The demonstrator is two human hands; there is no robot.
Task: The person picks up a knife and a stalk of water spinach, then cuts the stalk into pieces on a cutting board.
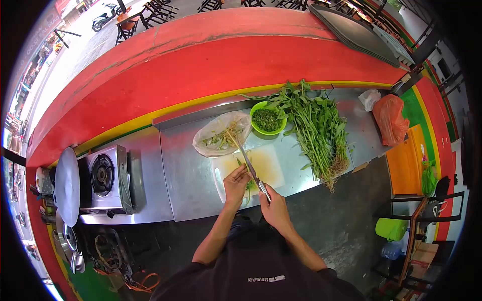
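My right hand (275, 204) is wrapped around the handle of a long knife (249, 163), whose blade points away from me toward the plastic bag. Close beside the blade, my left hand (237, 184) is closed on a few green leafy stems (248, 186) over a white cutting board (271, 163). The board has a yellow-green stain. Just beyond it, an open clear plastic bag (206, 141) contains cut stems and roots (221, 139). A bright green bowl (269, 134) holds finely chopped greens (266, 120). To its right lies a large bunch of leafy greens (319, 133) with roots.
A gas stove (106, 178) stands at the left end of the steel counter (183, 185), beside a large round metal lid (67, 186). An orange plastic bag (390, 119) sits at the right end. A red wall (201, 65) runs along the back.
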